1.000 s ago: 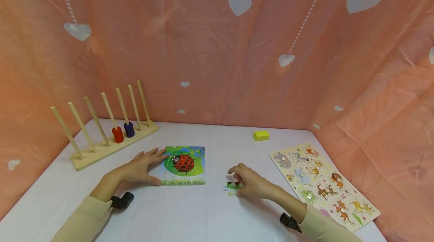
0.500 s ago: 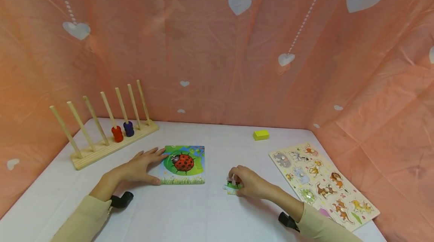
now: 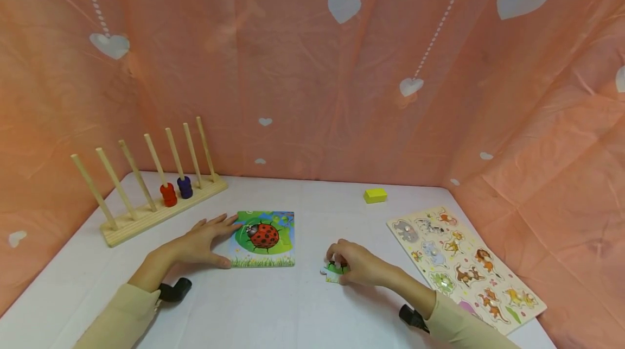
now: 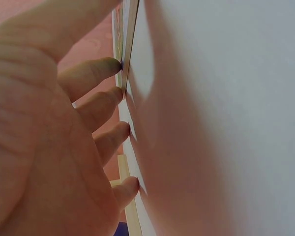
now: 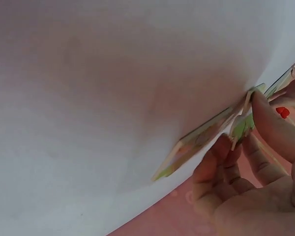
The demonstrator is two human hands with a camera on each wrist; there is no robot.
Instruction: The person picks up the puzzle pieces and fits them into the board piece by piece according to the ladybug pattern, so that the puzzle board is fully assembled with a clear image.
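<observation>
My left hand (image 3: 207, 241) is spread beside the square ladybug puzzle (image 3: 264, 236), its fingertips and thumb at the puzzle's left edge. In the left wrist view the fingers (image 4: 101, 108) reach out to the thin edge of a board. To the right of that puzzle, my right hand (image 3: 361, 263) pinches a small jigsaw piece (image 3: 333, 273) with green and dark printing. The right wrist view shows the green piece (image 5: 242, 126) between thumb and fingers, which partly cover it.
A wooden peg stand (image 3: 166, 213) with red rings (image 3: 168, 195) and purple rings (image 3: 185, 188) stands at the back left. A yellow block (image 3: 375, 196) lies at the back. An animal peg puzzle board (image 3: 425, 294) lies at the right, close to the right forearm.
My right fingers have curled down and closed in on the jigsaw piece, which has shifted only slightly. The left hand and the ladybug puzzle have stayed in place.
</observation>
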